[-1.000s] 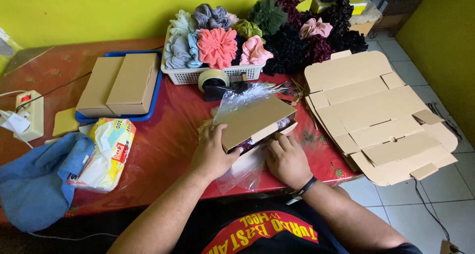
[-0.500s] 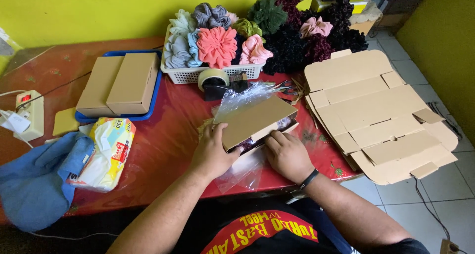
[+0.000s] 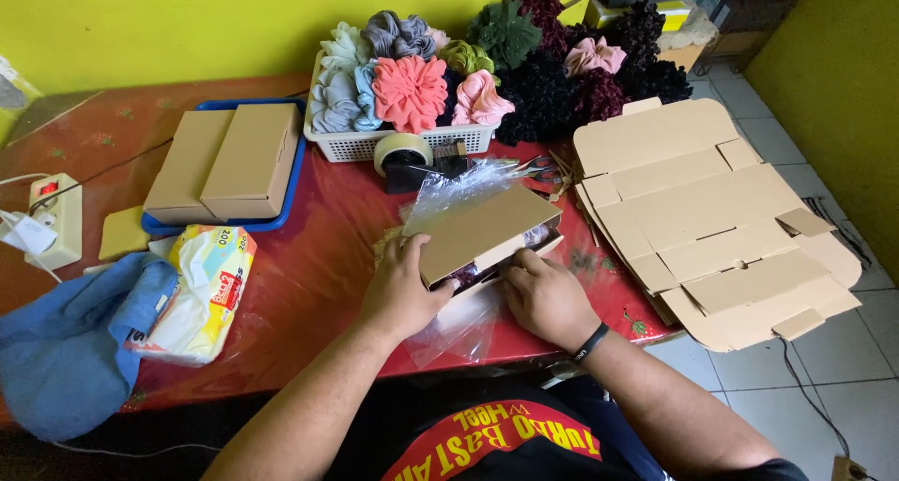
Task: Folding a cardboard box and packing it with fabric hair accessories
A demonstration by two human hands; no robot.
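Note:
A small brown cardboard box [image 3: 482, 230] lies on the red table [image 3: 318, 256], its lid almost down over something dark inside. My left hand [image 3: 401, 292] grips the box's near left corner, thumb on the lid. At the front edge, my right hand [image 3: 543, 296] presses with fingertips against the lid flap. Clear plastic wrap [image 3: 456, 189] sticks up behind the box, and more plastic lies under it near the table edge.
A white basket [image 3: 365, 146] of fabric scrunchies and a tape dispenser [image 3: 405, 158] stand behind. Two closed boxes [image 3: 229, 158] rest on a blue tray. Flat unfolded cartons [image 3: 712, 219] overhang the right edge. Blue cloth [image 3: 70, 350], tissue pack [image 3: 201, 294] and power strip [image 3: 58, 221] lie left.
The hands have shifted only slightly on the box; the lid sits a little lower. Nothing else moved.

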